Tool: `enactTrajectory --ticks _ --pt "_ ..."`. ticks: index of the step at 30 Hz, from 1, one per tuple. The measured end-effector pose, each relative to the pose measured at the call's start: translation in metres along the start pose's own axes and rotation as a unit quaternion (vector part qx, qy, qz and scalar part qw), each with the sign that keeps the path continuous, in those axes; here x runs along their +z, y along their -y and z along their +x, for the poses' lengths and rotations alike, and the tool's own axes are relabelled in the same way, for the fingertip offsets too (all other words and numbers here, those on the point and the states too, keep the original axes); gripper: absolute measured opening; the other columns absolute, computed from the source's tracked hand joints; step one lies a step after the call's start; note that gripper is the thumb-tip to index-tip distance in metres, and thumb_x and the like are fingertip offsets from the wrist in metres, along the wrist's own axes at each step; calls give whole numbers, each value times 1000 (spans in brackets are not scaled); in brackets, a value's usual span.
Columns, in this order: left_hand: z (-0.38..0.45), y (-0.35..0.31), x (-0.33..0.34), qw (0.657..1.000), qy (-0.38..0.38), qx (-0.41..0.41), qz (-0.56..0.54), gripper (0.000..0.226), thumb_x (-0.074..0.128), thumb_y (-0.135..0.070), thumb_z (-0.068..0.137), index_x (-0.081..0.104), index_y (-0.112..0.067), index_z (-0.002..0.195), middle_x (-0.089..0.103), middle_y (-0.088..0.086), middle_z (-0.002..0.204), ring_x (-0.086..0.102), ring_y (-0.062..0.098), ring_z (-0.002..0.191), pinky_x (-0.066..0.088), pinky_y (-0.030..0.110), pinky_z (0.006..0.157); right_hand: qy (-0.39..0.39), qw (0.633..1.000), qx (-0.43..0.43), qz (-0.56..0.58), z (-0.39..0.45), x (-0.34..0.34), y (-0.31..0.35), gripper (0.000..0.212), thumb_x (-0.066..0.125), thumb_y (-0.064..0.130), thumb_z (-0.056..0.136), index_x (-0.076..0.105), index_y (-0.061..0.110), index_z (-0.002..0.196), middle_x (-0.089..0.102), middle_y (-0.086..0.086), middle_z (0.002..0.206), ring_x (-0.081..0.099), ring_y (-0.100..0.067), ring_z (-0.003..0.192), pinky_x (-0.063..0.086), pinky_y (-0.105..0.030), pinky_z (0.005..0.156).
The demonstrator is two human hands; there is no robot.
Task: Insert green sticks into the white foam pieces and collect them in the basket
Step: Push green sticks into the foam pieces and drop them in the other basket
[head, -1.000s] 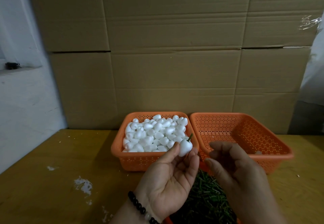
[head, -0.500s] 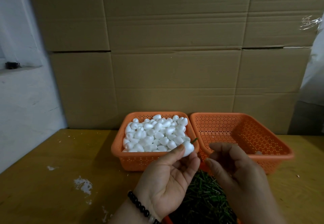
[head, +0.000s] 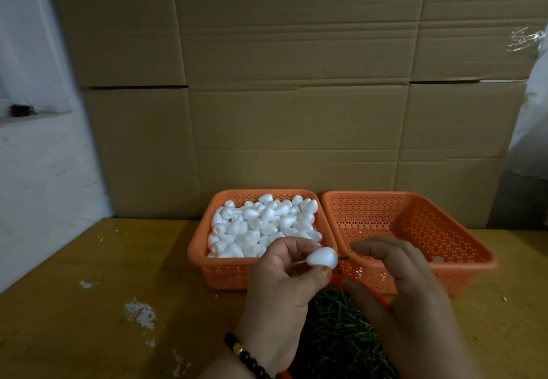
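The left hand (head: pixel 281 283) is pinching a white foam piece (head: pixel 323 257) between thumb and curled fingers, holding it just in front of the seam between the two baskets. A green stick (head: pixel 344 258) is protruding from the piece's right end, pointing sideways toward the right hand; only a short dark stub is showing. A beaded bracelet (head: pixel 247 358) is sitting on the left wrist.

The right hand (head: pixel 397 295) is hovering just right of the piece, fingers loosely bent and apart, holding nothing visible; its thumb (head: pixel 358 289) is lying below the stick, not touching it.

Against the earlier frames, the piece is now lying turned on its side with the stick horizontal rather than angled upward, and the left fingers are curling further over it. The right hand is sitting in much the same place.

The left basket (head: pixel 198 251) is holding a heap of foam pieces (head: pixel 261 224). The right basket (head: pixel 444 263) is showing a pale object (head: pixel 438 259) near its front wall, too small to identify. Below the hands, a pile of green sticks (head: pixel 335 337) is lying in an orange tray (head: pixel 382 300), mostly hidden by the hands and cut off at the bottom edge. All are resting on a wooden table (head: pixel 89 319) before cardboard boxes (head: pixel 296 111).
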State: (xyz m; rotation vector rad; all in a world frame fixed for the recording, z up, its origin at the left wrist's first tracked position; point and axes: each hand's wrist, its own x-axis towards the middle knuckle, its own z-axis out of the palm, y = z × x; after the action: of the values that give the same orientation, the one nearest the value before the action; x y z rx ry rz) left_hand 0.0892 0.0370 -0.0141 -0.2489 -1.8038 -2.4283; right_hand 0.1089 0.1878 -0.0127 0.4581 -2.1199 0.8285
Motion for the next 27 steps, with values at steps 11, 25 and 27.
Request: enactTrajectory --ticks 11,25,27 --pt "-9 1 3 961 51 162 218 44 76 -17 77 55 -46 103 68 -17 98 65 4 96 53 21 82 18 988 -102 -117 -3 3 0 41 80 19 68 69 24 107 64 13 105 48 -13 100 43 -39 73" --pt "2 -11 -3 994 10 -61 -91 30 69 -5 82 61 -13 109 72 3 90 66 14 77 55 29 70 55 711 439 547 15 -19 -10 29 63 7 73 65 3 101 60 -8 76 55 -16 67 38 -30 63" --pt "2 -12 -4 990 6 -76 -116 29 68 -5 81 60 -10 109 73 8 93 64 14 73 55 30 68 53 705 448 548 16 -22 -15 31 62 9 73 64 3 103 59 -8 76 52 -14 66 37 -30 63"
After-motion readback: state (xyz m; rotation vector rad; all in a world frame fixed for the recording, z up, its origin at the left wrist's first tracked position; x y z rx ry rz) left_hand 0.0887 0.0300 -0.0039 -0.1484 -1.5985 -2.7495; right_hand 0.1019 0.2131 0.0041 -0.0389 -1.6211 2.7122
